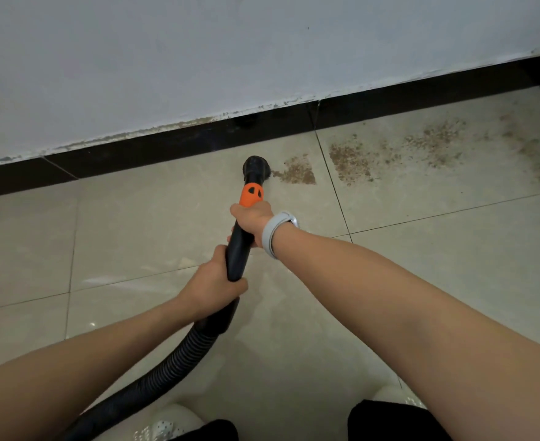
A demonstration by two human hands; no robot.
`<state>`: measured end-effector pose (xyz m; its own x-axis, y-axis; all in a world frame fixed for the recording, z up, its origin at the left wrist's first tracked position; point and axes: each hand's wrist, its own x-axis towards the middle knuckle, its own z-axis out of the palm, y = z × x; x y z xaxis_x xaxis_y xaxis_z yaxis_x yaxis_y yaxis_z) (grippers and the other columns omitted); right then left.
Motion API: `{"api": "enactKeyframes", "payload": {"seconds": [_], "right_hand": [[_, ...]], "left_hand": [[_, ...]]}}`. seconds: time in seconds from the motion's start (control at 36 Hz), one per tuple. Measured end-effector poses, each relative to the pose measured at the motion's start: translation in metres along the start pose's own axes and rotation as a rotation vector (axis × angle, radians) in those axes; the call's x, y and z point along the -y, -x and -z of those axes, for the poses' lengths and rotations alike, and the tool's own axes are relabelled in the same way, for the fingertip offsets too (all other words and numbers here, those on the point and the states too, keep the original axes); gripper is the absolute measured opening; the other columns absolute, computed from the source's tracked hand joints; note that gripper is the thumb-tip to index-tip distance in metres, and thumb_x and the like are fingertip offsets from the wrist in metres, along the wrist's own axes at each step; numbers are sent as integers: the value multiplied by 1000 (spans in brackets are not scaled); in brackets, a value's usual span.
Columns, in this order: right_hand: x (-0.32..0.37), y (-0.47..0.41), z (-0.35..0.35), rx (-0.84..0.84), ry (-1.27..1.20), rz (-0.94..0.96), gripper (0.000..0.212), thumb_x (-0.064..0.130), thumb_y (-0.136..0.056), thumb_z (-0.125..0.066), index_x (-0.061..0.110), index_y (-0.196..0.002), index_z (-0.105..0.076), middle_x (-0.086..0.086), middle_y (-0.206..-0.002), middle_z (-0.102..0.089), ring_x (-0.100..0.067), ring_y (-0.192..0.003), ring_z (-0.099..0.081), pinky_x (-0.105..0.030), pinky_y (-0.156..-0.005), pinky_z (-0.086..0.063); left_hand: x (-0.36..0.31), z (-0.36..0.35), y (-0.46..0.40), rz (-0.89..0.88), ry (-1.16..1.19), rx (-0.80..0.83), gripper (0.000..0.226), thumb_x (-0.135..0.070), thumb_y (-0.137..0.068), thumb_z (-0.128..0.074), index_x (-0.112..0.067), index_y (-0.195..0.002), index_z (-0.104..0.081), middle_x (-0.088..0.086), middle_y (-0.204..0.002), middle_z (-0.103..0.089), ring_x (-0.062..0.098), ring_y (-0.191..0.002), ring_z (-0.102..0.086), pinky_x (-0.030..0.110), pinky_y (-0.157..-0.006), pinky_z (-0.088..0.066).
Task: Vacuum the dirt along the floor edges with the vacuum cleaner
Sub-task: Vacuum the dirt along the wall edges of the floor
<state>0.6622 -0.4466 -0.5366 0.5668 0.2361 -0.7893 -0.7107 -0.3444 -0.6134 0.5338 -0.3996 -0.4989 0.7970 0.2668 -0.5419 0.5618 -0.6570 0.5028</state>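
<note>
Gripping the vacuum wand with both fists, left hand nearest, right hand ahead, a person sets the nozzle on the floor beside dirt near the baseboard. Mid-sweep, apparently; next the nozzle must slide right. No containers visible.

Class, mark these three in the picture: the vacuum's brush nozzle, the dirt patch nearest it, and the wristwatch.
brush nozzle (256, 167), head view, on its round black head.
dirt patch (297, 173), head view, on its dense brown middle.
wristwatch (273, 232), head view, on the pale strap.
</note>
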Motion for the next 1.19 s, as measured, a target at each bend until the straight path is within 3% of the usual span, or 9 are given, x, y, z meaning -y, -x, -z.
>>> {"api": "enactKeyframes", "payload": {"seconds": [0.08,0.22,0.31,0.58,0.69,0.83,1.0,1.19], "right_hand": [[9,-4,-3,5,22,10,35,38,-69,-58,10,-87,-47,-18,-95,-67,-39,-81,-70,-52,-79,-57],[0,-12,-14,-116,14,31,67,41,-54,-49,9,-113,-43,-18,-101,-63,-40,-82,-67,-51,-79,-56],[-6,-3,-10,-152,-16,39,68,39,-59,-51,9,-119,-39,-20,-106,-61,-42,-88,-65,-52,-83,-55],[-12,7,24,-241,2,19,50,33,-81,-55,7,-120,-37,-15,-106,-58,-37,-94,-62,-49,-87,-54],[-18,3,27,-209,-22,23,61,38,-64,-52,9,-116,-36,-17,-105,-59,-40,-90,-65,-52,-83,-55],[-20,-1,38,-171,-88,17,39,29,-81,-54,13,-109,-32,-17,-105,-57,-42,-92,-65,-52,-79,-57],[-21,-7,40,-177,-34,49,51,46,-72,-54,15,-107,-33,-16,-100,-61,-40,-86,-67,-52,-79,-57],[-17,-13,52,-208,-38,110,49,49,-87,-56,12,-108,-31,-17,-101,-62,-39,-90,-66,-51,-84,-55]], "left_hand": [[0,14,-8,-20,18,37,39,-15,-81,-67,-15,-107,-38,1,-87,-55,20,-76,-56,27,-57,-42],[5,18,-7,-38,70,116,40,-9,-79,-67,-13,-108,-40,6,-88,-57,22,-76,-61,31,-63,-48],[3,13,-5,-58,89,155,40,-8,-79,-67,-13,-108,-39,5,-84,-56,17,-71,-59,27,-60,-47],[-8,1,-10,-98,45,216,34,-13,-80,-67,-13,-104,-43,4,-86,-57,14,-71,-57,26,-61,-46],[-8,-8,-6,-99,27,162,24,-23,-85,-66,-15,-98,-48,-2,-84,-57,7,-70,-55,18,-55,-41],[-7,-15,-5,-107,47,104,23,-31,-87,-65,-18,-97,-50,-8,-81,-56,4,-70,-54,18,-56,-39],[-7,-21,-6,-94,51,65,25,-37,-90,-61,-16,-96,-51,-7,-78,-57,4,-66,-55,16,-54,-39],[-16,-31,-13,-78,141,26,33,-44,-92,-55,-12,-99,-54,8,-85,-66,22,-77,-64,32,-66,-50]]}}
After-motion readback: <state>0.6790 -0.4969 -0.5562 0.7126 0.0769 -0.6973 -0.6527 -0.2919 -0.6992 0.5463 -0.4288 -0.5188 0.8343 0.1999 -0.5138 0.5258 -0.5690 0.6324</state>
